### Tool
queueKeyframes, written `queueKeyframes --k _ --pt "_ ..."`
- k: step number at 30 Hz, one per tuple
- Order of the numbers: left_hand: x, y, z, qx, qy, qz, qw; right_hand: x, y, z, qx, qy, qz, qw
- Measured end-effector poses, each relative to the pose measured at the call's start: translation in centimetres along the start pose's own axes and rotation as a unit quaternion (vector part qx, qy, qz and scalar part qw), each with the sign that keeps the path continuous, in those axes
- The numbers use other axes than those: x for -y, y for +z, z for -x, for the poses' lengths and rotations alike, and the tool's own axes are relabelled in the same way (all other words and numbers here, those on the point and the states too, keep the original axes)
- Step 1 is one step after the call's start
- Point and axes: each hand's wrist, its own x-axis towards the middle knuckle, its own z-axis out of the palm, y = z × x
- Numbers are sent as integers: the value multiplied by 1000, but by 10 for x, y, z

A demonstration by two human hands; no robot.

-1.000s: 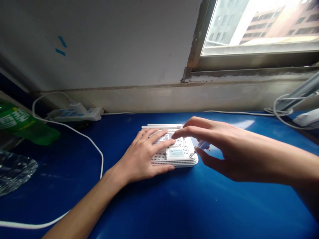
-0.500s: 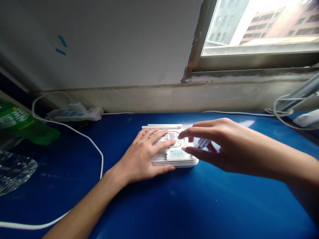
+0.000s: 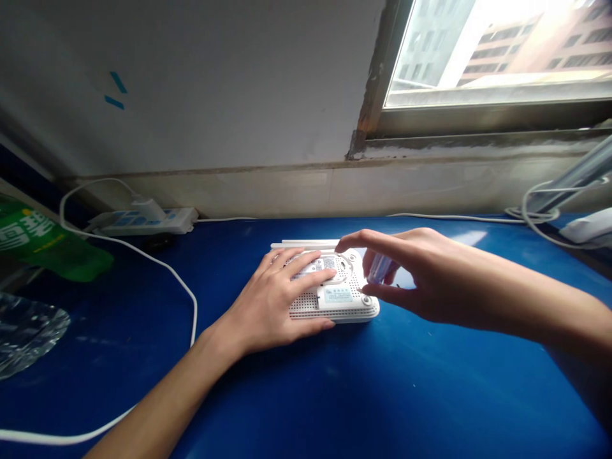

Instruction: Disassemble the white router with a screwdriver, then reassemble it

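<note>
A white router [image 3: 306, 312] lies underside up, its labels, dotted vents and round feet showing. My left hand [image 3: 282, 287] lies spread over its left part, with the thumb along the near edge. Over the router's right end is my right hand [image 3: 406, 268], thumb and index finger apart, the index fingertip near the far edge. The curled fingers of that hand hold a small translucent bluish-purple object [image 3: 380, 268] against the palm; its kind is partly hidden. White antennas [image 3: 306, 243] lie folded along the router's far side.
At the back left, a power strip [image 3: 182, 220] has a white plug [image 3: 150, 207] in it, and a white cable [image 3: 186, 290] curves across the blue table [image 3: 306, 395]. A green bottle [image 3: 52, 248] and clear plastic [image 3: 33, 331] lie left. Coiled cable [image 3: 530, 213] sits right.
My right hand's index finger and thumb have spread wider, uncovering more of the router's right end. The translucent object has shifted slightly within its fingers. My left hand stays on the router.
</note>
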Motion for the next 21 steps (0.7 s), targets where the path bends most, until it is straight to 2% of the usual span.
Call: queueKeyframes --k 4,14,21 --pt "0 -1 -1 10 -5 0 1000 -4 -1 1 40 13 -10 999" --pt "-1 -2 -1 11 -6 2 1000 0 -17 3 -19 11 -8 1000" --pt "-1 -1 -1 9 -4 -3 1000 0 -9 -1 22 -3 -7 1000"
